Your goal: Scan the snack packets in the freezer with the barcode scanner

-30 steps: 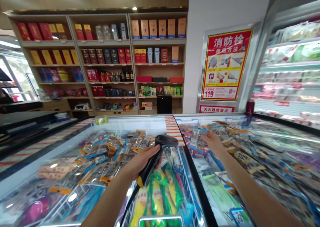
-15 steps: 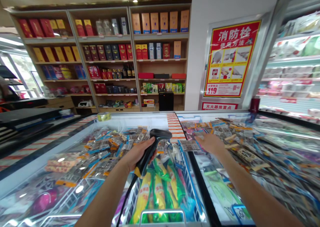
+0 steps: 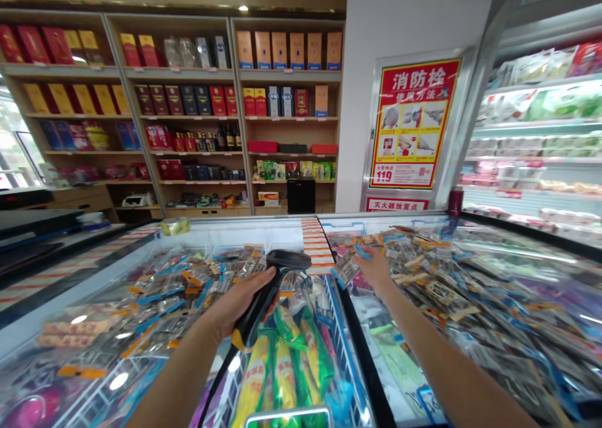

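Left of the black divider (image 3: 361, 346), heaped sachets (image 3: 164, 290) are held in the chest freezer (image 3: 226, 230); a similar heap (image 3: 470, 296) is seen to its right. Just left of the divider, yellow-green packs (image 3: 285, 365) are contained by a wire basket (image 3: 342, 334). Left of the divider's upper part, the scanner (image 3: 261, 299) is gripped by the left hand (image 3: 237, 302), fingers clamped round its stiff, probably light handle, best held there. Over the divider, a clear packet (image 3: 347, 271), likely light, flimsy and slippery, best pinched by an edge, is clamped in the right hand's (image 3: 374, 271) fingers.
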Action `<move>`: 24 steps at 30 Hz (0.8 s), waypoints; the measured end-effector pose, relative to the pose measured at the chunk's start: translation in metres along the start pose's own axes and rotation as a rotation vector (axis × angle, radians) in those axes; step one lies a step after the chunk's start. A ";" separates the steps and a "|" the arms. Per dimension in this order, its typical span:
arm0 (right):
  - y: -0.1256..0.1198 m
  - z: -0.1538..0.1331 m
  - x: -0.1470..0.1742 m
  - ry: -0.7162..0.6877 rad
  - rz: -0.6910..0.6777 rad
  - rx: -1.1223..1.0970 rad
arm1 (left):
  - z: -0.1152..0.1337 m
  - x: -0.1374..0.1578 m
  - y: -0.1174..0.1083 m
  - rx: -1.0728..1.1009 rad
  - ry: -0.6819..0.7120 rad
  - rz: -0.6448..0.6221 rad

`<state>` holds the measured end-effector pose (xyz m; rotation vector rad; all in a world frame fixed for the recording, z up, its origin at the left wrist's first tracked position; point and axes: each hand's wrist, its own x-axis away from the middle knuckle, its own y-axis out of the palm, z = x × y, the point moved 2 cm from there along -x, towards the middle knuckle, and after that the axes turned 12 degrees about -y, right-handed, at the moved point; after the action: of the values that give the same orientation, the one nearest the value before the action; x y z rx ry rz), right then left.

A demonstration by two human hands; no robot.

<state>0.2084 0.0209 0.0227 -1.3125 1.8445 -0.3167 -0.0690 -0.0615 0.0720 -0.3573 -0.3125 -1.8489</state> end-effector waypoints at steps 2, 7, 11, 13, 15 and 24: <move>-0.008 -0.007 -0.002 -0.006 0.062 0.012 | 0.001 0.002 0.001 -0.005 0.012 -0.002; 0.001 -0.026 0.006 -0.260 -0.013 -0.076 | 0.004 0.006 0.007 -0.016 0.023 -0.030; 0.020 -0.023 0.017 -0.377 -0.183 -0.073 | 0.003 0.004 0.007 -0.044 0.054 -0.055; 0.023 -0.019 0.020 -0.403 -0.233 -0.011 | 0.001 0.003 0.006 -0.048 0.064 -0.061; 0.020 -0.015 0.020 -0.399 -0.275 0.025 | -0.001 0.001 0.004 -0.047 0.060 -0.058; -0.008 0.012 -0.003 0.182 -0.026 -0.624 | -0.005 0.004 0.015 -0.029 -0.016 -0.113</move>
<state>0.2229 0.0233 0.0218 -1.7667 2.1778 0.1523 -0.0564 -0.0717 0.0696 -0.3812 -0.3232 -1.9635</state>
